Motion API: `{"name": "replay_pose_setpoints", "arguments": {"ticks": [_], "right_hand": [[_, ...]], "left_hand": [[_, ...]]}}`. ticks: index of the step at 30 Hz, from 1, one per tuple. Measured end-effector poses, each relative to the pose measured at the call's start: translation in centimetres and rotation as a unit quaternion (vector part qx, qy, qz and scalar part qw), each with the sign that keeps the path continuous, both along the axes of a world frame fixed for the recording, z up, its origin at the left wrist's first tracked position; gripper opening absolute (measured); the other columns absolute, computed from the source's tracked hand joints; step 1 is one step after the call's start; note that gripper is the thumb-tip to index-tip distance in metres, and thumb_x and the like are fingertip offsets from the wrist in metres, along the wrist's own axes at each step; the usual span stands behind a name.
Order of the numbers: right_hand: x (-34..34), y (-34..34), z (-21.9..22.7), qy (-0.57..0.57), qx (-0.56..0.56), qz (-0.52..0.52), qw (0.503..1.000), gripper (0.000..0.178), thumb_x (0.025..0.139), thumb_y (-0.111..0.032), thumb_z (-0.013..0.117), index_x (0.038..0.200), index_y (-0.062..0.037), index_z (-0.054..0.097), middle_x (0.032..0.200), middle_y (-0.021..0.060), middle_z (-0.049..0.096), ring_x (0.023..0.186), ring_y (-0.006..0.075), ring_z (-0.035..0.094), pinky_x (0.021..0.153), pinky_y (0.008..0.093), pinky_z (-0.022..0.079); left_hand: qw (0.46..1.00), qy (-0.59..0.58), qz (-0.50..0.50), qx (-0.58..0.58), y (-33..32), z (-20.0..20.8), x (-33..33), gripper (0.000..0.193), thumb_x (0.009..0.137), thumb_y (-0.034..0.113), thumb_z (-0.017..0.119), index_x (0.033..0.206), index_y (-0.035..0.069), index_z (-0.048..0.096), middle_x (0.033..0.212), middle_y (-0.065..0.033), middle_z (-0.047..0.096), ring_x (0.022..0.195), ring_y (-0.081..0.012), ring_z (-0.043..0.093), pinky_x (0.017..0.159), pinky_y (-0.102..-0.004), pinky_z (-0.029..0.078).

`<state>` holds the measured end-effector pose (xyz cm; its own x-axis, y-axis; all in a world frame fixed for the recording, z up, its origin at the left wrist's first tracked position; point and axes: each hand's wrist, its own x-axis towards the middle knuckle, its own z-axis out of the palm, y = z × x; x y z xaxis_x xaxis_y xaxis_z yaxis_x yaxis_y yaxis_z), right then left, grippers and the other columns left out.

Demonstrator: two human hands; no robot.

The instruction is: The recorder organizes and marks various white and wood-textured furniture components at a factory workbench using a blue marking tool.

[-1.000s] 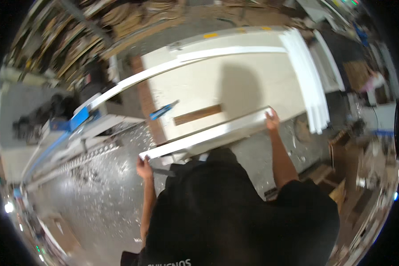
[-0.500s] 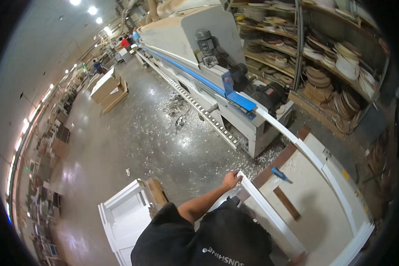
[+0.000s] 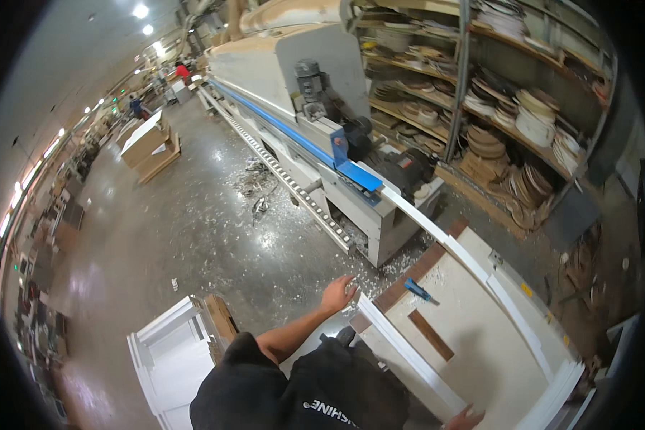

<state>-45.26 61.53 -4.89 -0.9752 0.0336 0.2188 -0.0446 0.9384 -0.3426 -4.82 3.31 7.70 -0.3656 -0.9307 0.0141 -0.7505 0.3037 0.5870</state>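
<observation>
Smooth strip (image 3: 408, 352), glossy floor (image 3: 186, 236)

The strip (image 3: 411, 352) is long, thin and straight, all white, w/ squared far end; I see no bend or break on it. It lies slantwise along the near edge of the table (image 3: 505, 362), on the side of my body, and its far end passes over the brown border (image 3: 424, 264) at the table's l. end. This far end is just beside the spread fingertips of my l. hand (image 3: 339, 292); whether they touch, I cannot tell. The near end reaches my r. hand (image 3: 466, 418), which covers it partly, so the grip there is unclear. Also unclear: strip resting on table, or a bit above.
</observation>
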Motion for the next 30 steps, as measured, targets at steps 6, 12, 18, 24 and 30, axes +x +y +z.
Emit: {"name": "replay_pose_setpoints", "arguments": {"ticks": [6,12,18,24,30], "right_hand": [[8.3,-23.5,6.8,-0.122,-0.174,0.472,0.855,0.097,0.072,-0.039,0.095,0.149,-0.0018,0.050,0.150,0.0210,0.053,0.141,0.0427,0.047,0.119,0.0573,0.034],[14.4,-29.5,8.9,-0.049,-0.009,0.579,0.814,0.074,0.080,-0.036,0.083,0.141,-0.0036,0.056,0.136,0.0151,0.061,0.127,0.0350,0.054,0.114,0.0485,0.037],[14.1,-29.5,8.8,-0.070,0.063,0.544,0.834,0.063,0.087,-0.032,0.079,0.140,-0.0051,0.057,0.133,0.0124,0.063,0.125,0.0331,0.056,0.111,0.0480,0.040],[14.3,-29.2,8.6,-0.064,0.054,0.540,0.837,0.062,0.087,-0.031,0.079,0.139,-0.0046,0.058,0.135,0.0113,0.061,0.125,0.0312,0.055,0.110,0.0471,0.040],[14.8,-29.4,8.0,-0.070,0.067,0.548,0.831,0.062,0.088,-0.026,0.078,0.140,-0.0022,0.055,0.138,0.0155,0.059,0.129,0.0351,0.052,0.114,0.0518,0.035]], "left_hand": [[0.970,0.001,-0.244,-0.017,1.2,1.4,-9.6,0.041,0.092,0.024,0.069,0.129,0.008,0.067,0.122,-0.0194,0.069,0.115,-0.0416,0.062,0.105,-0.0507,0.047],[0.882,-0.032,-0.459,-0.105,2.8,-1.8,-20.4,0.054,0.088,0.033,0.077,0.134,0.010,0.064,0.131,-0.0121,0.066,0.127,-0.0342,0.058,0.113,-0.0460,0.043],[0.803,-0.149,-0.563,-0.124,4.5,-4.1,-24.6,0.047,0.089,0.023,0.076,0.132,0.010,0.064,0.140,-0.0119,0.059,0.134,-0.0313,0.056,0.111,-0.0430,0.048],[0.852,-0.092,-0.511,-0.069,2.5,-2.7,-20.0,0.048,0.089,0.025,0.076,0.130,0.007,0.061,0.132,-0.0169,0.058,0.123,-0.0382,0.058,0.103,-0.0464,0.051],[0.874,-0.085,-0.470,-0.093,0.5,-4.0,-18.4,0.061,0.086,0.042,0.078,0.136,0.009,0.062,0.142,-0.0139,0.056,0.135,-0.0338,0.051,0.123,-0.0513,0.030]]}}
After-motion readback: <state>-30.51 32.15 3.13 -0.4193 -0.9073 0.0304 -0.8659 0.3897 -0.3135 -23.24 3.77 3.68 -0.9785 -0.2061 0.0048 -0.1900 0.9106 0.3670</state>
